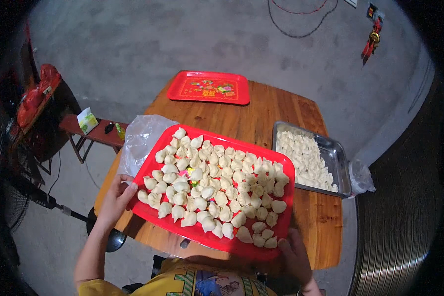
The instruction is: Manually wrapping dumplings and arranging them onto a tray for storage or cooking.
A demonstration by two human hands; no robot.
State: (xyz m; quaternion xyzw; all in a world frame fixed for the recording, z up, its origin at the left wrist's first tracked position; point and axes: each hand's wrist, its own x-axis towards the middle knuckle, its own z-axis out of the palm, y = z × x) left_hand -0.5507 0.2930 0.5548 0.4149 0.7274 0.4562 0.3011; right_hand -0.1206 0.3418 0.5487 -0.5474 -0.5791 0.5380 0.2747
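Observation:
A large red tray (155, 218) spreads out before me, tilted with its right end nearer, and rows of pale dumplings (225, 183) cover most of it. My left hand (119, 193) grips its left rim, thumb on top. At the lower right corner, my right hand (295, 252) holds the rim, partly in shadow. A bit of floral print shows between the dumplings. Whether the tray touches the table beneath I cannot tell.
On the wooden table (271, 106) lie another red tray (207, 76) with a floral print and a metal tray (338, 170) of dumplings. Clear plastic bags (145, 140) rest beside the large tray's left. A low bench (101, 132) and a fan (17, 202) stand left.

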